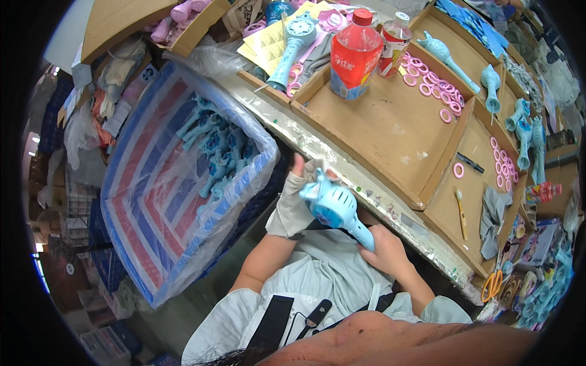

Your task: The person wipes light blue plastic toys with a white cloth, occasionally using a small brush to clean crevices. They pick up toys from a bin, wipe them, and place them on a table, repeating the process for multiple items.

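A light-blue plastic toy wand [337, 206] with a round slotted head and a slim handle is held in front of my body, beside the table's edge. My left hand [292, 204], in a pale fingerless glove, is closed round the head from its left side, and part of its fingers are hidden behind it. The bare right hand [388, 251] grips the end of the handle. The wand lies tilted, head up to the left and handle down to the right.
Left of me stands a large crate lined with a striped plastic sheet [140, 244], several blue toy pieces [223, 146] inside. On the table are cardboard trays [378, 146], pink rings [448, 97], a red-labelled bottle [356, 58], a toothbrush [461, 213] and orange scissors [491, 285].
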The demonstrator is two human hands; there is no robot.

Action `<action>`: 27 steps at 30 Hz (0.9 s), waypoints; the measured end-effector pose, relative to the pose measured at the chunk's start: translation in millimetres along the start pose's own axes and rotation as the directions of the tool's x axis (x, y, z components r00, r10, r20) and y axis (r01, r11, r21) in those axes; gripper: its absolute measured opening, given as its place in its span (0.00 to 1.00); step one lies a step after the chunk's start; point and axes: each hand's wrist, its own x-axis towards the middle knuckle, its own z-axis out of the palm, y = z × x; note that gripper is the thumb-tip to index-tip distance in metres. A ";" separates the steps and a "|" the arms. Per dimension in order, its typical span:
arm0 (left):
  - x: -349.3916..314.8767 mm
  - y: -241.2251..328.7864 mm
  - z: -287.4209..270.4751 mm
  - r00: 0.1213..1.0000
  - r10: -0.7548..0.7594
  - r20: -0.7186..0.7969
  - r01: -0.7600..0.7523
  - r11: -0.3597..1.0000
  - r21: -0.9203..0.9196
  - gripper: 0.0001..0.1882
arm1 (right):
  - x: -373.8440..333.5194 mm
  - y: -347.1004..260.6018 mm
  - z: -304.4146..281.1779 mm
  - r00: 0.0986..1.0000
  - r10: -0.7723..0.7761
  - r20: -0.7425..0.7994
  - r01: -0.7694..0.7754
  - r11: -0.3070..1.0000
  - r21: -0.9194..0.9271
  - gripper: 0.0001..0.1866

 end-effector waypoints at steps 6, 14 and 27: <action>-5.6 -8.7 25.4 0.993 0.112 0.021 -0.109 0.987 -0.116 0.47 | 43.7 -2.8 11.0 0.893 -0.130 0.432 -0.249 0.657 0.712 0.18; 6.5 2.7 19.1 0.990 0.085 0.113 -0.044 0.945 -0.325 0.45 | 48.6 -9.1 34.8 0.858 -0.368 0.358 -0.415 -0.086 0.906 0.28; 1.1 18.6 30.6 0.956 0.279 -0.086 -0.289 0.947 -0.139 0.39 | 34.0 -17.9 19.6 0.920 -0.129 0.369 -0.345 0.177 0.922 0.41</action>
